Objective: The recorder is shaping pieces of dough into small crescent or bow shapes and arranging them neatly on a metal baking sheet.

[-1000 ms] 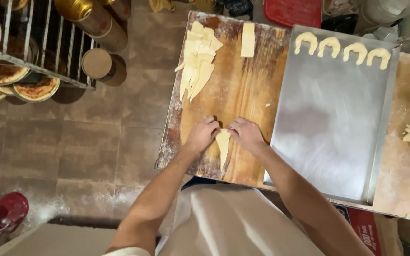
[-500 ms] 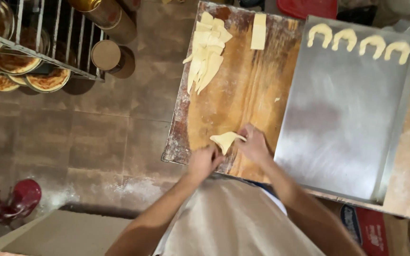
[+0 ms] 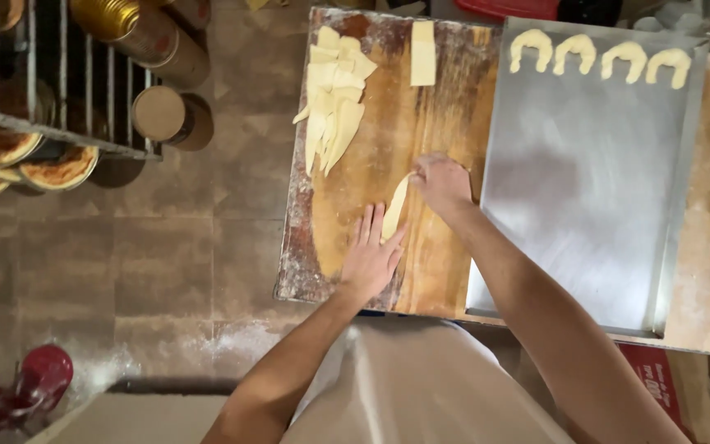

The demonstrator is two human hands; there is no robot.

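Everything here is placed by the wooden board [image 3: 371, 164], which lies on the worktop. Far to its left stands a metal rack [image 3: 51, 74] with baked tarts [image 3: 59, 164] under it, out of the way of the raw dough.

On the board's far left part lies a pile of cut dough triangles [image 3: 334, 99], close enough to grab one at a time. Beside it lies one dough strip [image 3: 423, 53].

On the board's near part, the left hand [image 3: 371, 259] lies flat with its fingers spread, pressing down the near end of one long dough triangle [image 3: 396, 205]. The right hand [image 3: 441, 182] pinches the far end, fingers closed on it, so the dough lies pulled out long between both hands.

Right of the board sits a metal baking tray [image 3: 585, 205], touching it. Four curved dough crescents [image 3: 597, 59] sit in a row along its far edge, apart from each other.
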